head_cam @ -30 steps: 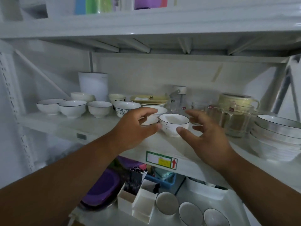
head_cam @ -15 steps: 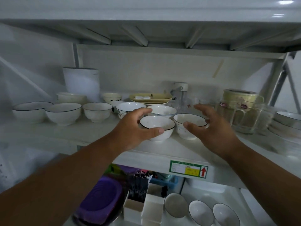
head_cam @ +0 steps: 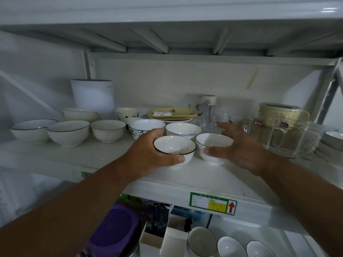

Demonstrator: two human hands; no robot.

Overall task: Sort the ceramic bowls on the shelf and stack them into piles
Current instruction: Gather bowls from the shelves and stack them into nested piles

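One view only: a wide-angle camera worn on the head. It faces forward and slightly down, straight into a white shelf [head_cam: 194,175] unit. The middle shelf sits at about eye level in the centre of the frame, close, within arm's reach. The underside of the shelf above fills the top band; a lower shelf shows along the bottom edge. Both forearms enter from the lower corners, and the hands [head_cam: 148,156] meet near the centre at the shelf front. Straight edges bow toward the borders from lens distortion.
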